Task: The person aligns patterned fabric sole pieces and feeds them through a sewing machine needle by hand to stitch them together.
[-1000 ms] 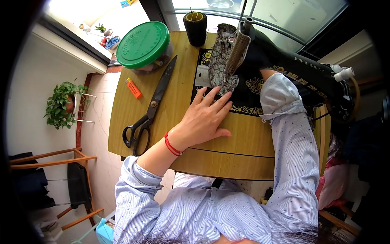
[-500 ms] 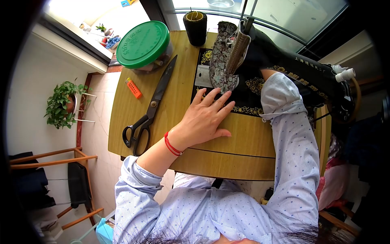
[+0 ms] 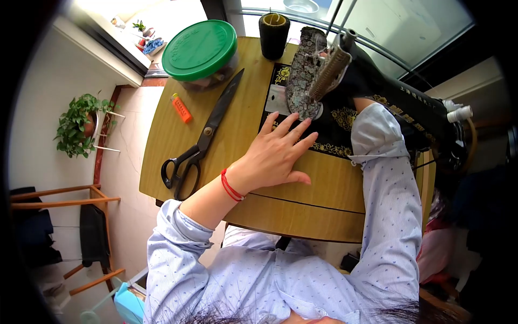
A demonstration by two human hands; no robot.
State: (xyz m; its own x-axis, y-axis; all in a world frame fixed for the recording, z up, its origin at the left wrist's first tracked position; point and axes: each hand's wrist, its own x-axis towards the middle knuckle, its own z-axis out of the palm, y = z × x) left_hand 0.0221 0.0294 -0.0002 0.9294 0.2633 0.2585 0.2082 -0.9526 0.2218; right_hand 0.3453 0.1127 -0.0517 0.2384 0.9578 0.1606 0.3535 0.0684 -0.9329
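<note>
While the wooden table (image 3: 302, 221) bore the black sewing machine (image 3: 388, 86), the large shears (image 3: 208, 132) lay to the left, probably set out of the way. The patterned fabric (image 3: 302, 70) sat at the machine's needle end, and the left hand (image 3: 272, 156), open with fingers spread, touched its near end, gripping nothing, apparently to steady it. The machine's arm hid the right hand, so I couldn't tell its grip; the fabric's underside was out of sight.
</note>
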